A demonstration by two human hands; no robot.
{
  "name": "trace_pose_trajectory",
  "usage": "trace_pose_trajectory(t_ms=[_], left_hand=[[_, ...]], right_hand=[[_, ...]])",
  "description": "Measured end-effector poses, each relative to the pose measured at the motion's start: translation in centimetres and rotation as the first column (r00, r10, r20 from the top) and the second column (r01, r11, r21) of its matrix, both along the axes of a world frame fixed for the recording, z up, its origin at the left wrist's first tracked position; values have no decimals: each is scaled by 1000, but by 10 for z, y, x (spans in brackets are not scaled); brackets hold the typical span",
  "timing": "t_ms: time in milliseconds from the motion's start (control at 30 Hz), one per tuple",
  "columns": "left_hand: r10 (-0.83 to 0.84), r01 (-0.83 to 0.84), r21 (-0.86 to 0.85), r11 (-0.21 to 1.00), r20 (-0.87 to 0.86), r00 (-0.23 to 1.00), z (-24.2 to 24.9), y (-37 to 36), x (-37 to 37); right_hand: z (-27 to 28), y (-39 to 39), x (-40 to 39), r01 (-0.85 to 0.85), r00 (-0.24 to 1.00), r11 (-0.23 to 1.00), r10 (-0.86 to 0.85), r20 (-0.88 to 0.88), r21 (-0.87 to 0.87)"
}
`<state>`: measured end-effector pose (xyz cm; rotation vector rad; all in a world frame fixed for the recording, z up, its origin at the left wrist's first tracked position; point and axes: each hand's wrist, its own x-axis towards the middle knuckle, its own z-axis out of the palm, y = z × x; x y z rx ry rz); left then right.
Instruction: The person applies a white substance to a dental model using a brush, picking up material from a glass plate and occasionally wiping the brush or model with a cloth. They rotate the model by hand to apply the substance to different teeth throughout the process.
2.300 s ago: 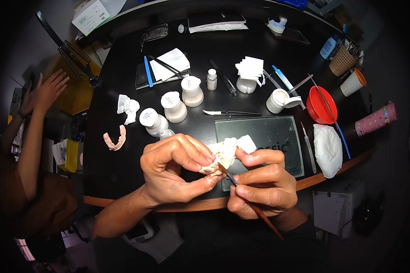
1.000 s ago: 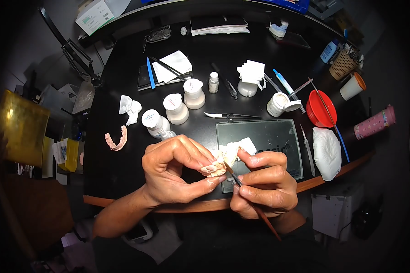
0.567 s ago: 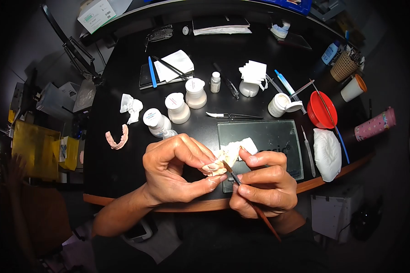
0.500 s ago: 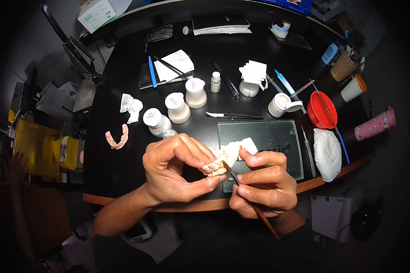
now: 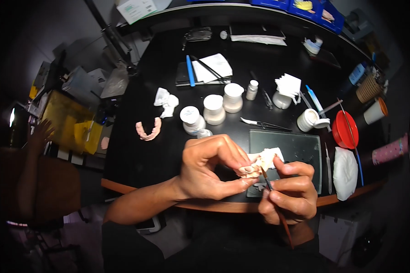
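Note:
My left hand [image 5: 209,166] pinches a small cream, tooth-like dental piece [image 5: 249,171] between thumb and fingertips. A thin brush [image 5: 282,220] with a reddish-brown handle is gripped in my right hand [image 5: 290,189], its dark tip touching or very close to the piece. Between the hands is a crumpled white tissue [image 5: 271,157], which my right index finger touches. Both hands are above the front edge of a dark glass slab [image 5: 296,150]. My fingers partly hide the piece, so its full shape cannot be made out.
White-lidded jars [image 5: 214,110] stand left of the slab, near a pink horseshoe-shaped dental arch [image 5: 148,130]. Tweezers [image 5: 265,124] lie behind the slab. To the right are an open jar [image 5: 308,119], a red bowl [image 5: 345,130] and a white pouch [image 5: 345,175]. Another person's hand [image 5: 43,132] shows far left.
The view has swung left, so the table and both hands appear further right. My hands keep the same holds, with the brush tip still at the cream piece.

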<state>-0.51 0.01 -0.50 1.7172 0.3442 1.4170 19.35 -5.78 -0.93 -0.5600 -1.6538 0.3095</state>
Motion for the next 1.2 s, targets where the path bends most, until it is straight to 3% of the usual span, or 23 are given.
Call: trace_pose_trajectory(t_ms=[233, 1200], left_hand=[[-17, 17, 7, 1000, 13, 1000, 0, 2, 1], [-10, 10, -12, 1000, 7, 1000, 3, -1, 4]], right_hand=[[10, -4, 1, 12, 1000, 997, -10, 23, -76], [4, -5, 1, 26, 1000, 1000, -26, -5, -11]])
